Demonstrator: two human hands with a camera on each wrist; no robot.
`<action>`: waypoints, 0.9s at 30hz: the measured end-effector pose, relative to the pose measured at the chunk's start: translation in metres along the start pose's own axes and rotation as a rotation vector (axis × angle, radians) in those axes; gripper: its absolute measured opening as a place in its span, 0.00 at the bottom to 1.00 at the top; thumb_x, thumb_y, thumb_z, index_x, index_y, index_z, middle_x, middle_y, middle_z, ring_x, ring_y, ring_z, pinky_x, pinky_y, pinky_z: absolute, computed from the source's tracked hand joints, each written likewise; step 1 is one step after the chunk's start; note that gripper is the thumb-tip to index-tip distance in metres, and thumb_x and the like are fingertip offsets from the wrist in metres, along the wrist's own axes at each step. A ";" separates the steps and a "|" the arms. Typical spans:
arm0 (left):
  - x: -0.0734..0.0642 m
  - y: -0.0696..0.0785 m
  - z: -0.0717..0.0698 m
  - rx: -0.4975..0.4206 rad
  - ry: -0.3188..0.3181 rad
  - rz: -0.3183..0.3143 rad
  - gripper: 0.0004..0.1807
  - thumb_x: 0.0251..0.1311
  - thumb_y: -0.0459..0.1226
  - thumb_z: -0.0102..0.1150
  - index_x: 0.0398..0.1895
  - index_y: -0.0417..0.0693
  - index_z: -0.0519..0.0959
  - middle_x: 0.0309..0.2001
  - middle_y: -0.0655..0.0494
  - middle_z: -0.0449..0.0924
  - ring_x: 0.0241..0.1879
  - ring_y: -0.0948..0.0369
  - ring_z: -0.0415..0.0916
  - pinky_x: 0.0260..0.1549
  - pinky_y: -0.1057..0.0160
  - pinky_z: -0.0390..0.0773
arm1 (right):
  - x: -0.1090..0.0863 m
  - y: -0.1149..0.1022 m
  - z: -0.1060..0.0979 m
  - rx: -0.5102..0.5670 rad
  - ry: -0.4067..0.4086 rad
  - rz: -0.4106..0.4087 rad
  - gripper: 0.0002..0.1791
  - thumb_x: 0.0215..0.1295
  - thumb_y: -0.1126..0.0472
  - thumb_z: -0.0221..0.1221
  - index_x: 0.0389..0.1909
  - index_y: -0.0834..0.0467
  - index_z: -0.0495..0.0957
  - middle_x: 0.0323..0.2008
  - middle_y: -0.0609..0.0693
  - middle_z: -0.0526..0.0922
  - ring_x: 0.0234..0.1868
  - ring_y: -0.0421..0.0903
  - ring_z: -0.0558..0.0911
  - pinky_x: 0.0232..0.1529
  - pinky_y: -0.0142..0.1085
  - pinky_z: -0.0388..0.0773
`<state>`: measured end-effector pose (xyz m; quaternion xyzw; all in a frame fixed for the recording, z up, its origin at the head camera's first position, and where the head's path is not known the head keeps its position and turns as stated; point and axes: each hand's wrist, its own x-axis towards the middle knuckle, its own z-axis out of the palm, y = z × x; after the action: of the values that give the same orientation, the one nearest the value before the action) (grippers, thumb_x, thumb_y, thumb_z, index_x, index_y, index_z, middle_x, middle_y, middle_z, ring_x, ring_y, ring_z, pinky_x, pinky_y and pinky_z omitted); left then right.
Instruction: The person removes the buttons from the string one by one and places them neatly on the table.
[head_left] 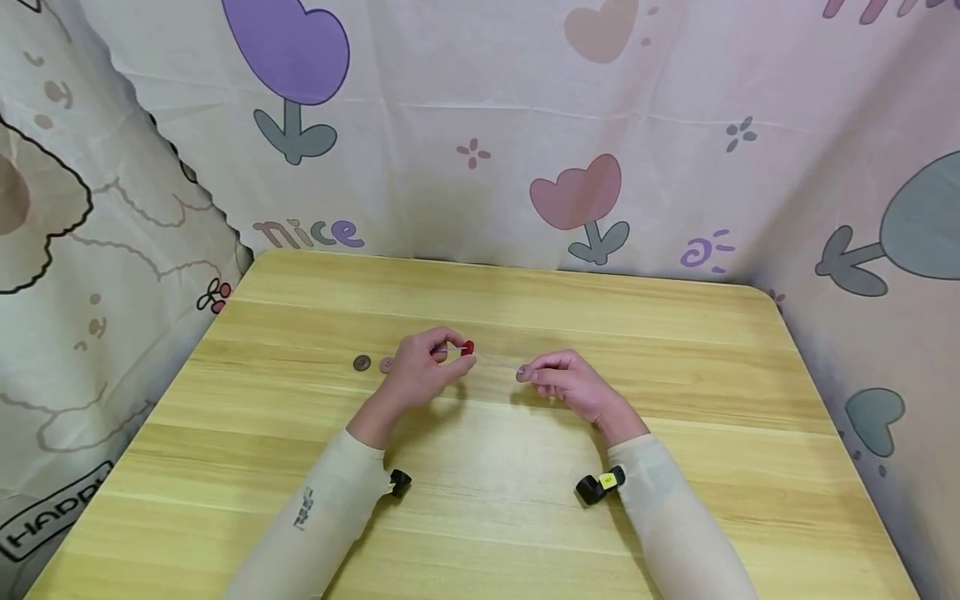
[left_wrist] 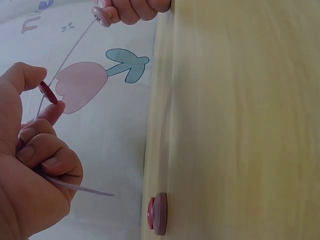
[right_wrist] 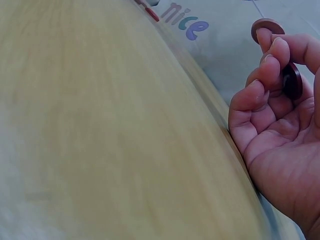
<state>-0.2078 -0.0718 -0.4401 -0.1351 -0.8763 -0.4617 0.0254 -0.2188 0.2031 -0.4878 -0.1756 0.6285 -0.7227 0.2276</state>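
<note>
My left hand (head_left: 425,367) pinches a red button (head_left: 468,347) between thumb and forefinger, above the table. A thin pale string (left_wrist: 75,46) passes by the red button and runs taut across to the right hand. The string's loose tail (left_wrist: 87,189) comes out under the curled lower fingers of the left hand. With thumb and fingertips, my right hand (head_left: 573,383) grips a pinkish-brown button (right_wrist: 266,26) where the string meets it. A second, dark red button (right_wrist: 292,81) is tucked inside the right hand's curled fingers.
On the wooden table (head_left: 480,517), a brown button (head_left: 362,362) and a pinkish button (head_left: 386,365) lie left of the left hand. The left wrist view shows a red button (left_wrist: 151,213) beside a mauve one (left_wrist: 160,214). A printed curtain (head_left: 450,192) hangs behind the table.
</note>
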 end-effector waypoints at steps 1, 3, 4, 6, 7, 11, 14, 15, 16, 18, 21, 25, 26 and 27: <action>0.000 0.000 -0.001 0.006 0.003 -0.003 0.09 0.52 0.50 0.66 0.32 0.64 0.77 0.17 0.60 0.58 0.21 0.60 0.59 0.32 0.42 0.45 | 0.000 0.000 0.000 0.000 0.002 0.002 0.08 0.61 0.66 0.59 0.38 0.66 0.82 0.42 0.58 0.82 0.25 0.42 0.74 0.23 0.30 0.69; 0.000 -0.001 -0.002 0.013 0.009 -0.008 0.08 0.52 0.50 0.66 0.32 0.64 0.77 0.17 0.60 0.58 0.21 0.60 0.59 0.32 0.44 0.48 | -0.001 0.001 -0.001 -0.001 0.004 0.005 0.08 0.62 0.67 0.58 0.38 0.66 0.82 0.42 0.58 0.82 0.25 0.42 0.74 0.24 0.30 0.69; 0.000 -0.001 -0.002 0.011 0.009 -0.009 0.08 0.52 0.50 0.66 0.32 0.64 0.77 0.17 0.60 0.58 0.21 0.60 0.59 0.31 0.46 0.50 | -0.001 0.001 -0.001 -0.001 0.006 0.006 0.08 0.62 0.66 0.58 0.38 0.65 0.82 0.43 0.58 0.82 0.25 0.42 0.74 0.24 0.30 0.69; 0.000 -0.002 -0.003 -0.005 0.006 -0.006 0.09 0.53 0.50 0.66 0.32 0.62 0.77 0.17 0.59 0.57 0.19 0.60 0.57 0.28 0.51 0.54 | -0.001 0.001 -0.001 -0.003 0.007 0.009 0.08 0.62 0.66 0.58 0.38 0.65 0.82 0.43 0.58 0.82 0.25 0.42 0.74 0.24 0.30 0.69; 0.000 -0.003 -0.004 -0.015 0.005 -0.003 0.09 0.53 0.50 0.66 0.32 0.61 0.77 0.17 0.59 0.57 0.19 0.61 0.57 0.26 0.54 0.55 | -0.002 0.001 -0.001 -0.003 0.007 0.009 0.08 0.62 0.66 0.59 0.38 0.65 0.82 0.43 0.58 0.82 0.25 0.42 0.74 0.24 0.30 0.69; 0.000 -0.005 -0.006 -0.078 -0.006 0.022 0.09 0.54 0.47 0.66 0.33 0.56 0.78 0.17 0.58 0.55 0.18 0.61 0.54 0.21 0.61 0.57 | -0.002 0.001 -0.001 0.000 0.008 0.010 0.08 0.61 0.66 0.59 0.38 0.65 0.82 0.43 0.58 0.82 0.25 0.42 0.74 0.24 0.30 0.69; 0.001 -0.007 -0.008 -0.111 -0.008 0.030 0.09 0.55 0.45 0.66 0.34 0.54 0.78 0.17 0.57 0.55 0.18 0.60 0.54 0.22 0.61 0.59 | -0.002 0.001 -0.001 0.000 0.008 0.007 0.07 0.61 0.66 0.59 0.37 0.65 0.82 0.43 0.58 0.82 0.25 0.42 0.74 0.24 0.30 0.69; 0.001 -0.008 -0.009 -0.115 -0.007 0.028 0.09 0.55 0.46 0.66 0.34 0.54 0.78 0.17 0.57 0.55 0.18 0.60 0.54 0.23 0.61 0.59 | -0.002 0.000 -0.001 0.000 0.008 0.006 0.07 0.61 0.66 0.59 0.37 0.64 0.82 0.43 0.58 0.82 0.25 0.42 0.74 0.24 0.30 0.69; 0.001 -0.009 -0.010 -0.118 -0.005 0.024 0.09 0.55 0.46 0.66 0.34 0.54 0.78 0.17 0.57 0.55 0.18 0.60 0.54 0.23 0.61 0.59 | -0.002 0.001 -0.001 -0.001 0.007 0.005 0.07 0.61 0.66 0.58 0.37 0.64 0.82 0.43 0.58 0.82 0.25 0.42 0.74 0.24 0.30 0.68; 0.000 -0.011 -0.011 -0.121 0.000 0.014 0.10 0.55 0.46 0.65 0.34 0.54 0.78 0.17 0.57 0.55 0.19 0.60 0.54 0.23 0.61 0.59 | -0.001 0.000 0.000 -0.001 0.006 0.002 0.07 0.61 0.66 0.59 0.37 0.63 0.83 0.43 0.57 0.82 0.25 0.42 0.74 0.24 0.30 0.68; 0.000 -0.014 -0.013 -0.122 0.010 0.002 0.10 0.55 0.46 0.65 0.34 0.54 0.78 0.17 0.57 0.55 0.19 0.60 0.54 0.23 0.61 0.59 | -0.001 0.000 0.000 0.003 0.004 0.000 0.06 0.61 0.66 0.59 0.36 0.61 0.83 0.42 0.57 0.82 0.25 0.41 0.74 0.24 0.30 0.68; -0.002 -0.016 -0.017 -0.132 0.016 -0.014 0.10 0.55 0.46 0.65 0.34 0.53 0.78 0.17 0.57 0.55 0.18 0.60 0.54 0.20 0.62 0.59 | 0.000 0.000 0.000 0.010 0.001 0.001 0.06 0.61 0.66 0.59 0.36 0.60 0.84 0.42 0.57 0.82 0.25 0.41 0.74 0.24 0.30 0.68; -0.002 -0.016 -0.018 -0.136 0.016 -0.018 0.10 0.55 0.47 0.65 0.34 0.53 0.78 0.17 0.57 0.55 0.18 0.60 0.54 0.19 0.62 0.58 | 0.000 0.000 0.000 0.011 0.000 0.001 0.06 0.61 0.66 0.59 0.36 0.60 0.84 0.43 0.57 0.82 0.25 0.41 0.74 0.25 0.30 0.68; -0.003 -0.017 -0.018 -0.157 0.009 -0.031 0.10 0.55 0.47 0.65 0.34 0.54 0.78 0.17 0.57 0.55 0.17 0.60 0.54 0.17 0.63 0.58 | 0.000 0.000 0.000 0.013 0.000 0.003 0.06 0.61 0.66 0.59 0.36 0.60 0.84 0.43 0.57 0.82 0.25 0.41 0.74 0.25 0.30 0.68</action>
<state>-0.2109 -0.0964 -0.4435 -0.1207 -0.8394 -0.5298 0.0116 -0.2187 0.2031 -0.4877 -0.1732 0.6242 -0.7264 0.2295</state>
